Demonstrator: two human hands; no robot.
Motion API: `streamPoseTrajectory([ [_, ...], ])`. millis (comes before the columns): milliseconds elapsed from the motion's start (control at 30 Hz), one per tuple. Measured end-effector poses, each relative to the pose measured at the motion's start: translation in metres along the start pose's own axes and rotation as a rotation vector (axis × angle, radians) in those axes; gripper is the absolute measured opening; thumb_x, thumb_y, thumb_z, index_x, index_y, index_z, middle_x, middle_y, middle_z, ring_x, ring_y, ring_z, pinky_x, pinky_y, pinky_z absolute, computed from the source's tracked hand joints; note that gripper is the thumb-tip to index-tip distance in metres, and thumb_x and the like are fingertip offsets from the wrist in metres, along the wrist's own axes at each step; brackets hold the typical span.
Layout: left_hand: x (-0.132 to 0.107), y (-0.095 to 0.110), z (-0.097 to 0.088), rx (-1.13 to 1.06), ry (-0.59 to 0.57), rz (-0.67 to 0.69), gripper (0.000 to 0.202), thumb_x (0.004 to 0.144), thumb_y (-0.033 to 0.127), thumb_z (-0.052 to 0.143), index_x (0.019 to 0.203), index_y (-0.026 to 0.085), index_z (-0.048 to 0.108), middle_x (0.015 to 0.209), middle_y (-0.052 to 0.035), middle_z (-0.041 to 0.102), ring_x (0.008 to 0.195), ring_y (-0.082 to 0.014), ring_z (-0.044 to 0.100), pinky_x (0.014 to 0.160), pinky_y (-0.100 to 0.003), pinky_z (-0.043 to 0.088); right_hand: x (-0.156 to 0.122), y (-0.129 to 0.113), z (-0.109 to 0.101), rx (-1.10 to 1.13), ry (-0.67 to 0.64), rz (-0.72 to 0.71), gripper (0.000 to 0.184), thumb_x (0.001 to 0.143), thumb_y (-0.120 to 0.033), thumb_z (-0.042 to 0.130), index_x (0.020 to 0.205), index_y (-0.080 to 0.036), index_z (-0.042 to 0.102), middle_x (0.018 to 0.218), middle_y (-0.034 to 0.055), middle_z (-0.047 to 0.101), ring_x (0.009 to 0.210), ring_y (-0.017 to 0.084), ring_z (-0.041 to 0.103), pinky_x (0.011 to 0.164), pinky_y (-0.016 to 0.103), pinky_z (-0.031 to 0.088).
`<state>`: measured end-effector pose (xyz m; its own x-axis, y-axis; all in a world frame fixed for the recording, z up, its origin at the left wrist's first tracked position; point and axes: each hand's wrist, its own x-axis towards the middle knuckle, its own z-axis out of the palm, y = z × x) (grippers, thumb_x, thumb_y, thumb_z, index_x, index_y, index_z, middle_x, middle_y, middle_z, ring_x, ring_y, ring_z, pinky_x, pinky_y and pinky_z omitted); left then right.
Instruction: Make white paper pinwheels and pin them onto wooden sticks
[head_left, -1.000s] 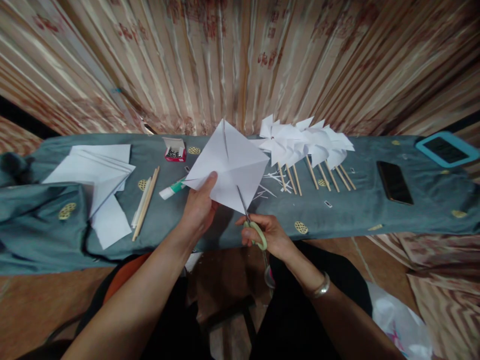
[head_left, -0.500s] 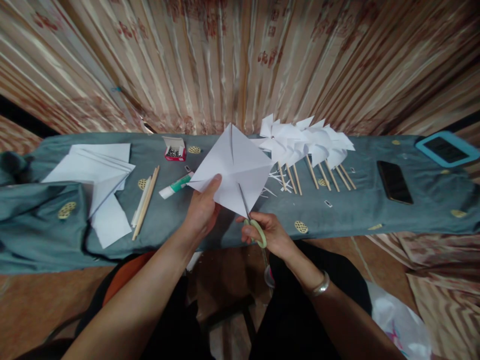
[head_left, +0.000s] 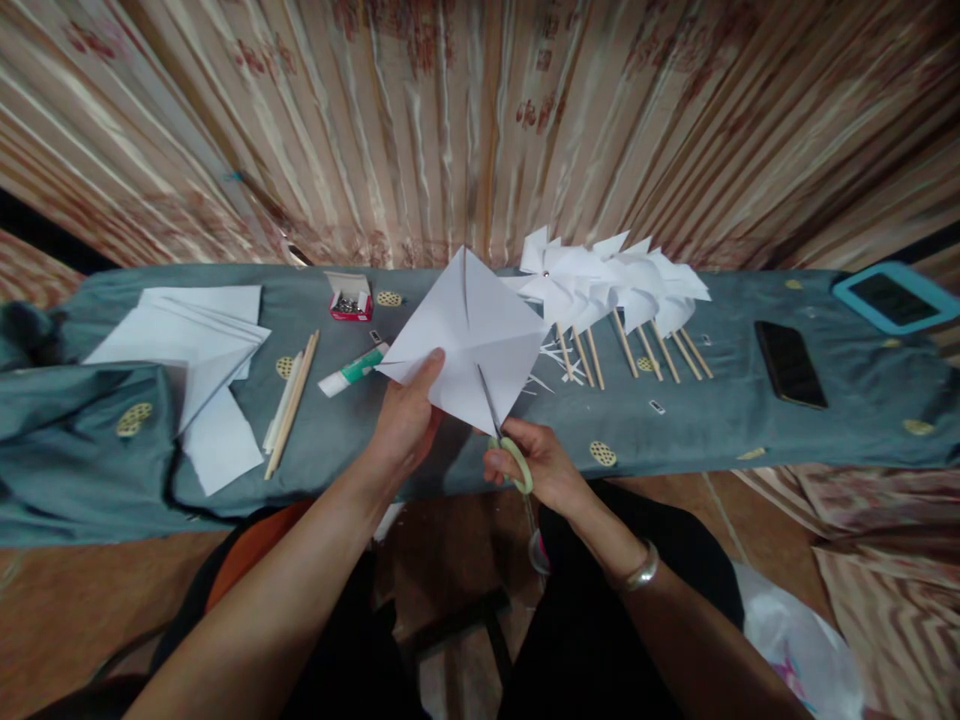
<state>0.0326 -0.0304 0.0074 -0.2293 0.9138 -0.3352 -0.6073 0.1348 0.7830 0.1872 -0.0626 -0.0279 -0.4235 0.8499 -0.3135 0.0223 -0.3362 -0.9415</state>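
A square sheet of white paper (head_left: 480, 330), turned cornerwise, is held above the table by my left hand (head_left: 411, 415), its thumb on top near the left corner. Slits run inward from its far and left corners, and faint creases cross its middle. My right hand (head_left: 536, 460) grips green-handled scissors (head_left: 516, 462) at the near corner. Their blade lies over the paper, pointing toward its centre. Just left of the sheet rests a green and white glue tube (head_left: 352, 370).
White paper pinwheels (head_left: 622, 285) on wooden sticks lie at the back right, with paper scraps (head_left: 551, 365) beside them. To the left are paper sheets (head_left: 187, 340), sticks (head_left: 292, 405) and an opened red box (head_left: 350, 297). A phone (head_left: 790, 363) and a blue-framed tablet (head_left: 892, 298) lie right.
Almost nothing differs. Both hands, the paper and the scissors keep nearly the same place.
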Motion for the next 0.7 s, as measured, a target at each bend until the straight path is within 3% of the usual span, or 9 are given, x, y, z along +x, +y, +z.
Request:
streamPoseTrajectory([
  [433, 0.0003, -0.0015, -0.0016, 0.013, -0.005, 0.001, 0.023, 0.077, 0.019, 0.072, 0.098, 0.016, 0.064, 0.09, -0.0044, 0.071, 0.091, -0.0214, 0.068, 0.077, -0.03, 0.053, 0.0005, 0.0017, 0.0011, 0.033, 0.027, 0.018, 0.044, 0.058, -0.052, 0.083, 0.077, -0.017, 0.065, 0.054, -0.0033, 0.064, 0.047, 0.009, 0.055, 0.045, 0.019, 0.044],
  [700, 0.0003, -0.0036, -0.0036, 0.04, -0.035, 0.0, 0.022, 0.076, 0.022, 0.072, 0.097, 0.019, 0.064, 0.092, -0.0041, 0.071, 0.088, -0.0206, 0.068, 0.068, -0.026, 0.052, 0.0, -0.0013, 0.0018, 0.013, 0.031, 0.008, 0.042, 0.059, -0.052, 0.082, 0.074, -0.017, 0.064, 0.055, -0.0035, 0.063, 0.048, 0.009, 0.055, 0.047, 0.02, 0.045],
])
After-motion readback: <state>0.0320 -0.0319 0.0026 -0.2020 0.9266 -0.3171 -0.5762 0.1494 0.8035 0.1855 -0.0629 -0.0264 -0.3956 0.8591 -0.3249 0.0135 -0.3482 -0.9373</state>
